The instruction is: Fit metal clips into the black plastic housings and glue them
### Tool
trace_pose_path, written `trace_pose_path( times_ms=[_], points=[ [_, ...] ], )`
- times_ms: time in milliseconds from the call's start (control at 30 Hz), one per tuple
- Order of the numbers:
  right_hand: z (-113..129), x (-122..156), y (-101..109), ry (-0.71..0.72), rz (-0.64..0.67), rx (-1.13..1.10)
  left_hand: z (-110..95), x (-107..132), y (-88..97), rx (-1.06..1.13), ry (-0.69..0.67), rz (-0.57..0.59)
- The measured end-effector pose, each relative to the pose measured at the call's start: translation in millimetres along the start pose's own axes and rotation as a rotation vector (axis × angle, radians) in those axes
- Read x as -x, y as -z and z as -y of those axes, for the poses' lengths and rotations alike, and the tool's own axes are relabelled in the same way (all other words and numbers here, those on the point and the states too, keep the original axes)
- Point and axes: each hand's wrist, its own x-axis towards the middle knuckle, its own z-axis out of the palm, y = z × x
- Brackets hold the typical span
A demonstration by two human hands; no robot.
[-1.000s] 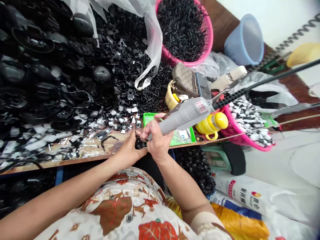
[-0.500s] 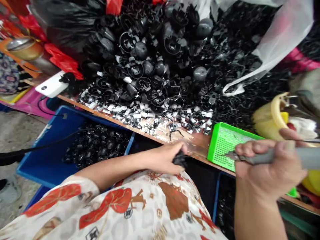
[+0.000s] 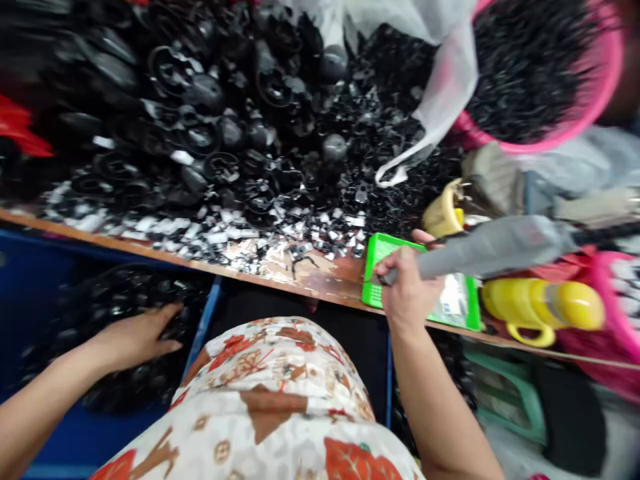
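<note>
My left hand [image 3: 135,339] is over the blue crate [image 3: 30,267], just above a heap of shiny black plastic parts [image 3: 120,293]. Its fingers are apart and I see nothing in them. Wrapped in my right hand [image 3: 413,287] is a grey electric screwdriver [image 3: 493,247], its narrow end pointing left and a dark cord at its back end. That hand is over the green perforated basket [image 3: 473,307] at the bench edge. The screwdriver's tip is blurred.
Black rounded housings [image 3: 205,93] and small white-and-black pieces [image 3: 215,230] cover the bench. A pink basket [image 3: 607,80] of thin black parts stands at the back right. Nearer are a yellow bottle [image 3: 543,307] and a cream cup [image 3: 443,210]. A plastic bag [image 3: 445,93] hangs down.
My left hand has moved left from in front of my body to the crate; the black part it held is gone from it. My right hand still grips the screwdriver. The view has swung right.
</note>
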Motion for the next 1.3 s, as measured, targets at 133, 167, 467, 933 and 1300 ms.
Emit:
trace_pose_path(
  times_ms=[133, 167, 467, 933, 1300],
  points=[
    [-5.3, -1.5, -8.7, -0.029, 0.046, 0.016, -84.2, -15.1, -6.7, 0.235, -0.347, 0.397],
    [-6.2, 0.0, -10.5, -0.04, 0.068, 0.024, -105.3, -19.9, -6.2, 0.259, -0.397, 0.374],
    [-1.2, 0.4, -3.6, -0.033, 0.062, 0.119, -189.2, -50.4, -6.3, 0.172, -0.652, -0.003],
    [-23.8, -9.5, -6.4, 0.017, 0.115, 0.349, -187.6, -62.0, 0.9, -0.039, -0.519, -0.453],
    [-34.4, -18.5, 9.2, 0.037, 0.111, 0.296, -207.4, -77.2, -4.4, -0.499, -0.511, -0.537]
  ],
)
